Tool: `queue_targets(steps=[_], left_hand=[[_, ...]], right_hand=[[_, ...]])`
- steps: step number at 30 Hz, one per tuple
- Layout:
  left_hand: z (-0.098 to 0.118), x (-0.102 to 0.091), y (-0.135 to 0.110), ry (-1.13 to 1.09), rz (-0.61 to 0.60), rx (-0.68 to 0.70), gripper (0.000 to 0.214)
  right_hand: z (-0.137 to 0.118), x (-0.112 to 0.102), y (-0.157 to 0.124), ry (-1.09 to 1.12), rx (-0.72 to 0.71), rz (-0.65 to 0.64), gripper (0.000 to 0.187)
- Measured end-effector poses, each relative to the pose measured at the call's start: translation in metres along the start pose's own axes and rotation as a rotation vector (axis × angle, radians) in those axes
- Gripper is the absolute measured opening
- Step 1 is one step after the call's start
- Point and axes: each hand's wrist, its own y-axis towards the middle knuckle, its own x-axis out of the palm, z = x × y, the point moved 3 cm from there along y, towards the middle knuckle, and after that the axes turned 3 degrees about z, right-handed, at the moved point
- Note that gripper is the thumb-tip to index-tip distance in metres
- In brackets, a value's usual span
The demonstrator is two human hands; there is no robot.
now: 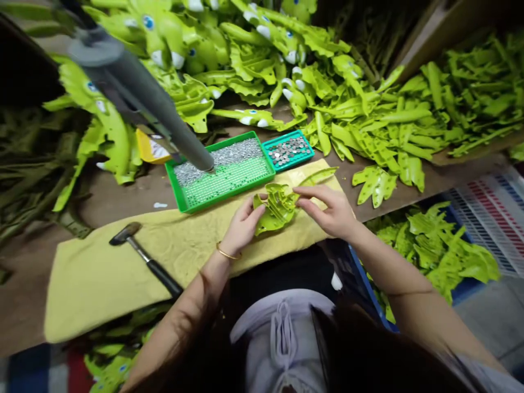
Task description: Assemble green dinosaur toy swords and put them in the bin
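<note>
In the head view, a green moulded shell (pixel 275 210) is held, hollow side up, just above the front of a yellow cloth (pixel 102 273) on the desk (pixel 123 202). The left hand (pixel 244 221) grips its near-left side, thumb over the rim; the right hand (pixel 327 210) has thumb and fingers brought close together at its other edge (whether something small is pinched there, I cannot tell). A slim green piece (pixel 317 176) lies just beyond the right fingers.

The shell's inner ribs are open to view, so this piece looks partway through at most, with its inside uncovered. Behind it, a large heap of green pieces (pixel 204 43), several with blue eyes and white tips, covers the back of the desk; whether these are finished or waiting cannot be told.

As for containers, the green tray (pixel 233 183) has small silvery parts (pixel 245 150) banked along its far half, while its near half shows mostly bare grid. The teal tray (pixel 295 164) beside it holds round metal discs (pixel 289 151). A yellow container (pixel 145 150) carries pale bits, too blurred to name. To the right, a blue crate (pixel 470 292) below desk level is heaped with more green mouldings (pixel 438 245).
</note>
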Motion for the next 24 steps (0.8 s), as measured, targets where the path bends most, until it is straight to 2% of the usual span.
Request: queue_targets(steps=[3, 6, 9, 13, 17, 20, 24], left_hand=[[-0.004, -0.019, 0.003, -0.014, 0.047, -0.002, 0.044], [-0.009, -0.023, 0.004, -0.059, 0.041, -0.014, 0.045], [-0.013, -0.023, 0.005, -0.092, 0.037, -0.037, 0.045], [-0.016, -0.022, 0.006, -0.133, 0.025, -0.049, 0.045], [-0.016, -0.022, 0.007, -0.159, 0.026, -0.054, 0.045], [-0.014, -0.022, 0.007, -0.143, 0.022, -0.054, 0.043], [-0.011, -0.023, 0.008, -0.116, 0.009, -0.041, 0.041]], right_hand=[[0.027, 0.017, 0.035, -0.080, 0.099, -0.018, 0.029], [0.064, 0.036, 0.071, -0.392, 0.048, -0.060, 0.024], [0.089, 0.051, 0.087, -0.573, 0.026, -0.160, 0.025], [0.088, 0.057, 0.087, -0.649, 0.015, -0.201, 0.025], [0.080, 0.054, 0.087, -0.735, 0.007, -0.205, 0.025], [0.077, 0.046, 0.091, -0.683, -0.034, -0.148, 0.023], [0.082, 0.043, 0.095, -0.618, 0.009, -0.164, 0.023]])
